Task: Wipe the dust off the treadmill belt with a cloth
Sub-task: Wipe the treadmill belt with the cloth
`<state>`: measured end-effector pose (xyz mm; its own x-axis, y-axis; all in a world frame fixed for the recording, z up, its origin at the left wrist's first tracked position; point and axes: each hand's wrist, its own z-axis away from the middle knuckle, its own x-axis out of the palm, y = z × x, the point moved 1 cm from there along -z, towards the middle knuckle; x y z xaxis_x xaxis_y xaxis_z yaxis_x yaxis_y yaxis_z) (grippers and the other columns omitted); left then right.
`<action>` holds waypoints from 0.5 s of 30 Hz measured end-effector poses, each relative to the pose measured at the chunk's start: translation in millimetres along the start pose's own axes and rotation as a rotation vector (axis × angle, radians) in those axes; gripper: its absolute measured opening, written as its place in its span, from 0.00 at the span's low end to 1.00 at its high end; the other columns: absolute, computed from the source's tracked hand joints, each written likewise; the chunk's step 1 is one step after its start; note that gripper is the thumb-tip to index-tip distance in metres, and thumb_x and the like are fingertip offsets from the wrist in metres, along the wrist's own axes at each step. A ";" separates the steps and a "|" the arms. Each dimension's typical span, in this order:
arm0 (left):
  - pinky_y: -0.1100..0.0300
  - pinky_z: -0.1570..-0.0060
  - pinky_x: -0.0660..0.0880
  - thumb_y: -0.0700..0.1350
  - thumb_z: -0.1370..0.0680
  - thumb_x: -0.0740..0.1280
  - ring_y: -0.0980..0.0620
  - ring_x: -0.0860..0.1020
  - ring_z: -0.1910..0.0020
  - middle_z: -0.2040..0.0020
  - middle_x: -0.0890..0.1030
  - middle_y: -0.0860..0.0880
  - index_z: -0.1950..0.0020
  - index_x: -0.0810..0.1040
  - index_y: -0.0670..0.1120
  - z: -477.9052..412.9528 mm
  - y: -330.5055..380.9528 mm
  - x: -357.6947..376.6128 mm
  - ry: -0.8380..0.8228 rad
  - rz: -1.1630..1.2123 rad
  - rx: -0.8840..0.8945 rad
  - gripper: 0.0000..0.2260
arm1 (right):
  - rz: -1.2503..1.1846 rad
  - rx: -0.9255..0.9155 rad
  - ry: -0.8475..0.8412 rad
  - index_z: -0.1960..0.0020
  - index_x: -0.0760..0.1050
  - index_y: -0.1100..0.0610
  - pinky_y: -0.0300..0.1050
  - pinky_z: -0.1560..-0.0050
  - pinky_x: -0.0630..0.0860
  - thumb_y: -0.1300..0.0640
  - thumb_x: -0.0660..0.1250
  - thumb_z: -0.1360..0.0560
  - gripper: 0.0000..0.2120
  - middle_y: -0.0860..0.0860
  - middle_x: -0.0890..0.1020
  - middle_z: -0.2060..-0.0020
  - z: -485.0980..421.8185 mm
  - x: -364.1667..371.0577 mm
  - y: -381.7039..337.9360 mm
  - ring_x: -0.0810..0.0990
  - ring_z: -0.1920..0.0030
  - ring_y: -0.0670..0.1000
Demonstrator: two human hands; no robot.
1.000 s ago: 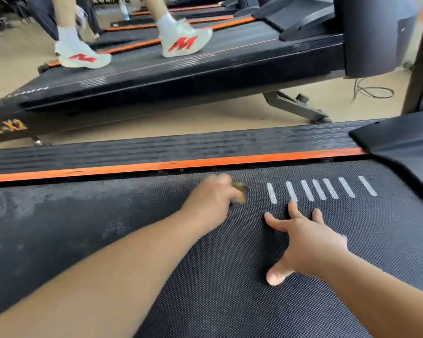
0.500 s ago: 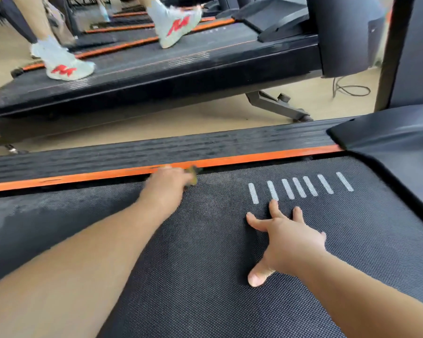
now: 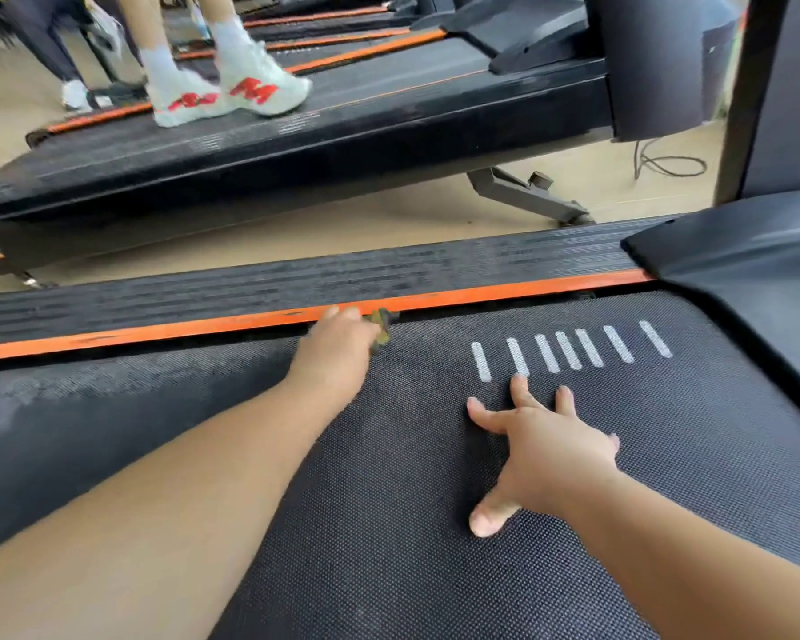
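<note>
Within the last second the left hand (image 3: pixel 338 348), gripping a small wadded cloth (image 3: pixel 380 327) that peeks out past its knuckles, has swept away from the flat, spread-fingered right hand (image 3: pixel 550 450) to the treadmill belt's (image 3: pixel 389 501) far edge beneath the orange strip (image 3: pixel 481 295), so wiping is probably still mid-way.

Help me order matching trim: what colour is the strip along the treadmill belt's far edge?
The strip is orange, seen best in the head view.
</note>
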<state>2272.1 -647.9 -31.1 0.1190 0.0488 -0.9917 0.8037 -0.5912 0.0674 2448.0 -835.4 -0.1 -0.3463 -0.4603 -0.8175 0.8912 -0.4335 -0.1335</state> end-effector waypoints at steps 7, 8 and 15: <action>0.51 0.48 0.74 0.37 0.23 0.62 0.43 0.72 0.45 0.45 0.76 0.45 0.44 0.82 0.50 31.0 78.1 4.6 0.024 0.162 0.047 0.14 | -0.003 0.006 -0.004 0.24 0.44 0.23 0.85 0.32 0.55 0.33 0.84 0.49 0.66 0.41 0.36 0.18 -2.4 0.6 -0.6 0.34 0.18 0.64; 0.50 0.48 0.75 0.37 0.22 0.62 0.45 0.71 0.45 0.45 0.77 0.47 0.44 0.81 0.51 36.2 85.2 6.9 0.008 0.182 0.144 0.14 | -0.003 0.005 -0.003 0.24 0.44 0.23 0.85 0.31 0.55 0.33 0.84 0.49 0.66 0.41 0.36 0.18 -2.0 0.2 -0.6 0.34 0.18 0.64; 0.53 0.51 0.72 0.45 0.19 0.60 0.46 0.69 0.42 0.46 0.71 0.48 0.40 0.77 0.50 6.4 -7.7 -6.6 -0.048 -0.106 0.101 0.10 | 0.003 0.008 -0.013 0.24 0.44 0.23 0.85 0.31 0.55 0.33 0.84 0.48 0.65 0.41 0.36 0.18 -2.6 0.1 -0.5 0.34 0.19 0.64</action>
<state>2261.4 -648.8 -25.8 0.0061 0.0781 -0.9969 0.7470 -0.6632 -0.0474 2448.3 -833.2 -1.5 -0.3478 -0.4717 -0.8103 0.8898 -0.4385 -0.1266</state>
